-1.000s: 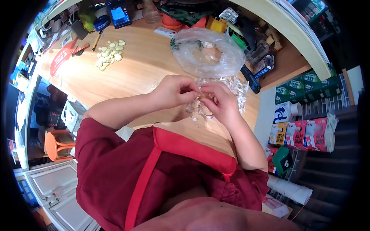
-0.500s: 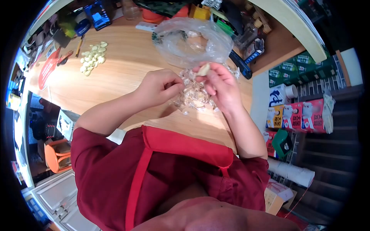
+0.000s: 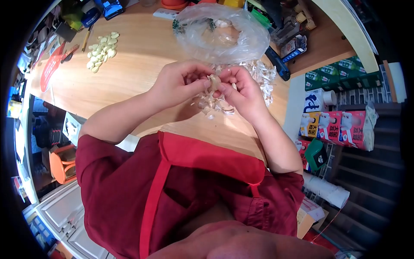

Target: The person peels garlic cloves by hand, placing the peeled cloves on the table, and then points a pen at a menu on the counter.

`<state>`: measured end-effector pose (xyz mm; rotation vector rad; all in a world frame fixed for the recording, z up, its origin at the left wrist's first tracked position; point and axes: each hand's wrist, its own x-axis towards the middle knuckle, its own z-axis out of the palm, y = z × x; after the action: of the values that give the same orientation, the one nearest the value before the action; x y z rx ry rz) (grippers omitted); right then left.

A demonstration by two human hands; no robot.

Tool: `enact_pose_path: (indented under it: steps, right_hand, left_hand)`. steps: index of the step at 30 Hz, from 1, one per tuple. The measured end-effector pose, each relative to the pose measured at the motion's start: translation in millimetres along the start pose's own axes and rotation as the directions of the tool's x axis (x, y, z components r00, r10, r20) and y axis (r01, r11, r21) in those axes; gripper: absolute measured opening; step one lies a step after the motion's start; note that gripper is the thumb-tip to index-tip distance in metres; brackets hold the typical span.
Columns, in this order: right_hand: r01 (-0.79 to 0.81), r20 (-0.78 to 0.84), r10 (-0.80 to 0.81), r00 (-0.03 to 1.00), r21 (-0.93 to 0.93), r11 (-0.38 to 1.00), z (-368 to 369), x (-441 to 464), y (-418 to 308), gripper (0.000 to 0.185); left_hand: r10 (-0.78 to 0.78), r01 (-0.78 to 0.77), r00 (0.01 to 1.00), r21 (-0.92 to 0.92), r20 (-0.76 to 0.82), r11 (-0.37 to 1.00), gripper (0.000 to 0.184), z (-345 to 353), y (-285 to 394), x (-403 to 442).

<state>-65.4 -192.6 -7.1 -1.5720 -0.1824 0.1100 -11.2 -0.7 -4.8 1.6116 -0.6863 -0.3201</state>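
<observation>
Both hands meet over a heap of papery garlic skins (image 3: pixel 261 77) on the wooden table. My left hand (image 3: pixel 183 84) pinches a brownish, skin-covered garlic clove (image 3: pixel 213 82) between thumb and fingertips. My right hand (image 3: pixel 243 93) touches the same clove with its thumb, and a pale clove (image 3: pixel 234 86) is tucked in its curled fingers. Behind the hands lies a clear plastic bag (image 3: pixel 194 39) with garlic bulbs (image 3: pixel 226 32) inside. A pile of peeled, pale cloves (image 3: pixel 102 52) rests farther left on the table.
A red fan-shaped sheet (image 3: pixel 52 67) and a yellow pen (image 3: pixel 86 39) lie at the left. A white power strip (image 3: pixel 166 14) is behind the bag. At the right are a dark blue tool (image 3: pixel 277 64) and a small blue-white box (image 3: pixel 294 46) by the shelf.
My right hand has come back to my left hand, and the pale clove has shifted from its fingertips into its curled fingers. A skin-covered clove now shows between the hands. The view has shifted.
</observation>
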Motion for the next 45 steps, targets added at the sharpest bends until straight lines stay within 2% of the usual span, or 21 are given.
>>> enact_pose_path:
  steps: [3,6,8,9,12,15,20,23,30,35,39,42,45]
  right_hand:
    - [0.051,-0.008,-0.053,0.999,-0.159,0.986,-1,2,10,0.024]
    - [0.102,0.030,-0.098,0.995,-0.248,0.963,-2,2,13,0.025]
    - [0.098,0.083,-0.080,0.993,-0.253,0.963,-3,2,16,0.025]
    - [0.121,0.001,-0.123,0.992,-0.219,0.968,1,3,20,0.029]
    - [0.165,-0.003,-0.180,0.984,-0.385,0.908,1,0,15,0.031]
    - [0.177,-0.015,-0.207,0.978,-0.458,0.871,4,-1,11,0.033]
    - [0.125,-0.010,-0.141,0.990,-0.416,0.901,5,-3,8,0.029]
    - [0.114,0.025,-0.113,0.993,-0.397,0.911,6,-4,3,0.025]
    - [0.117,0.085,-0.091,0.992,-0.402,0.908,6,-5,-2,0.023]
    - [0.146,0.035,-0.145,0.989,-0.394,0.907,2,-4,11,0.029]
    - [0.218,0.030,-0.228,0.973,-0.445,0.869,2,-1,9,0.032]
    - [0.194,-0.010,-0.229,0.973,-0.497,0.846,3,-1,9,0.030]
    - [0.157,0.021,-0.170,0.985,-0.505,0.849,3,-3,4,0.027]
  left_hand:
    - [-0.139,0.142,0.989,-0.050,0.057,0.989,0.017,-1,9,-1]
    - [-0.038,0.041,0.998,-0.062,0.048,0.997,0.015,-1,-3,-2]
    - [-0.047,0.046,0.998,0.009,0.047,0.999,0.014,-1,-1,-2]
    - [-0.046,0.045,0.998,0.010,0.053,0.999,0.014,0,0,-2]
    - [-0.050,0.047,0.997,0.053,0.060,0.997,0.013,0,0,-2]
    - [-0.057,0.052,0.996,0.077,0.062,0.996,0.014,1,1,-2]
    - [-0.006,0.004,1.000,0.082,0.028,0.997,0.014,2,-1,-2]
    - [0.011,-0.007,1.000,0.151,-0.024,0.988,0.009,3,4,-1]
    - [0.002,0.001,1.000,0.158,-0.021,0.987,0.009,1,-3,-1]
    - [-0.047,0.049,0.999,0.043,-0.025,0.998,0.010,0,-8,0]
    - [-0.022,0.022,1.000,0.056,-0.010,0.998,0.008,-1,-13,0]
    - [-0.004,0.001,0.999,0.099,0.037,0.995,0.007,-1,-10,-2]
    - [0.016,-0.021,0.999,0.141,0.037,0.990,0.007,0,-7,-2]
